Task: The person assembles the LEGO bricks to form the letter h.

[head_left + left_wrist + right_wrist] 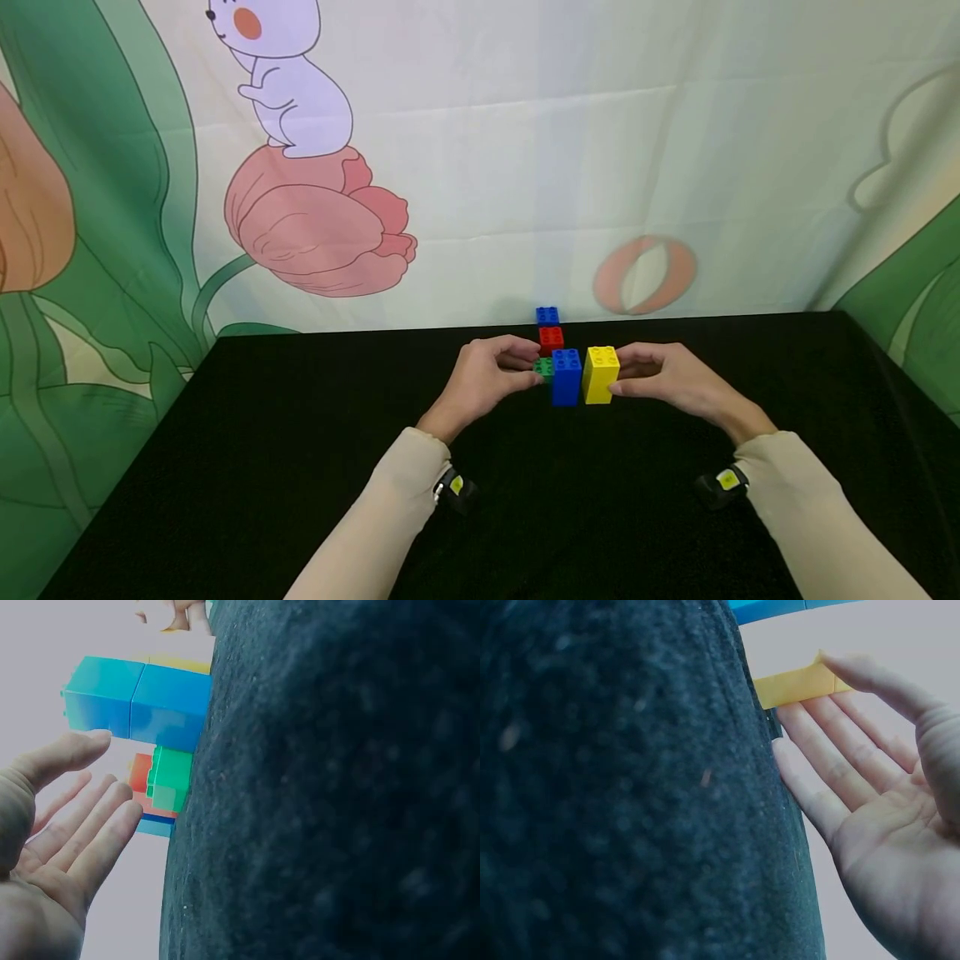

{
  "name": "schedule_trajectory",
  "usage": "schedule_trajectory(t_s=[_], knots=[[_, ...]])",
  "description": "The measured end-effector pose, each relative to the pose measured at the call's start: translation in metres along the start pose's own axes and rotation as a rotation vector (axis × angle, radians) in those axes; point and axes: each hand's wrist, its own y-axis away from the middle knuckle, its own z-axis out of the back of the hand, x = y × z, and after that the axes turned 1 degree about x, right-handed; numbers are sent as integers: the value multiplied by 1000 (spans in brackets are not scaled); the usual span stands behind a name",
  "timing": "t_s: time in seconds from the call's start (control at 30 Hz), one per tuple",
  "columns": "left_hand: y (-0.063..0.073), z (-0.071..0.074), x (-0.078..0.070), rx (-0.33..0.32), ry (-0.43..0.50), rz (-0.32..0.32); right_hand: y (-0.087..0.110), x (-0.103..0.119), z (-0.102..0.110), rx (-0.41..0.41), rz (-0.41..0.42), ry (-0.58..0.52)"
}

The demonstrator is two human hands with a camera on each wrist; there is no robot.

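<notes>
In the head view, a stack of two blue toy building bricks (pixel 566 379) stands upright, with a yellow brick stack (pixel 600 377) close to its right. My right hand (pixel 671 379) pinches the yellow stack at its right side. The right wrist view has the thumb on the yellow face (pixel 799 686) and the fingertips going behind its edge. My left hand (pixel 487 379) is beside a green brick (pixel 543 367), fingers extended and thumb apart from them. In the left wrist view, the left thumb and fingers (pixel 105 832) enclose nothing, and the green brick (pixel 172 780) sits just beyond them.
A red brick (pixel 551 339) lies behind the green one, and another blue brick (pixel 547 317) is at the back edge of the black-covered table (pixel 337 500). A printed cloth (pixel 487 167) hangs right behind that edge.
</notes>
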Motion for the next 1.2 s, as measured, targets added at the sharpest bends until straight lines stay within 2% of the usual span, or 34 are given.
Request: schedule_trajectory(t_s=[0.2,0.5,0.93,1.2], knots=[[-4,1,2,-23,5,19,0,-1,0,2,-1,-3],[-10,1,11,-25,3,61,0,2,-2,1,-4,-14],[-16,1,17,18,-22,136,-1,-1,-1,-1,-10,-1],[-18,0,17,28,-37,137,-1,-1,0,1,-1,1]])
